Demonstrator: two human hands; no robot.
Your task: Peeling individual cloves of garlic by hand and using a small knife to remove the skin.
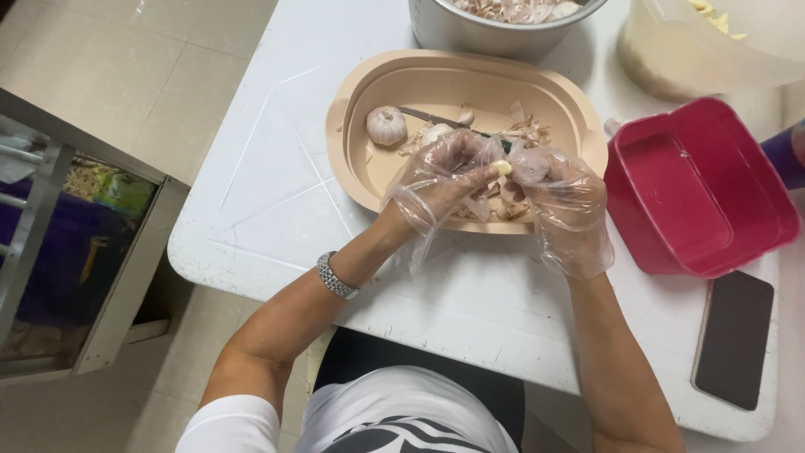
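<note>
Both my hands wear clear plastic gloves and meet over the near rim of a beige oval tray (360, 126). My left hand (440, 180) pinches a pale garlic clove (502, 168) at its fingertips. My right hand (562, 201) holds the same clove from the other side, with a dark-handled knife (436, 119) running back from it across the tray. A whole garlic bulb (386, 126) lies in the tray's left part. Loose papery skins (524, 130) are scattered in the tray around my fingers.
A red plastic container (700, 189) stands right of the tray. A metal bowl of garlic skins (495, 21) and a translucent tub of peeled cloves (696, 42) sit at the back. A dark phone (734, 335) lies near the white table's (277, 193) front right edge. A shelf unit (75, 243) stands left.
</note>
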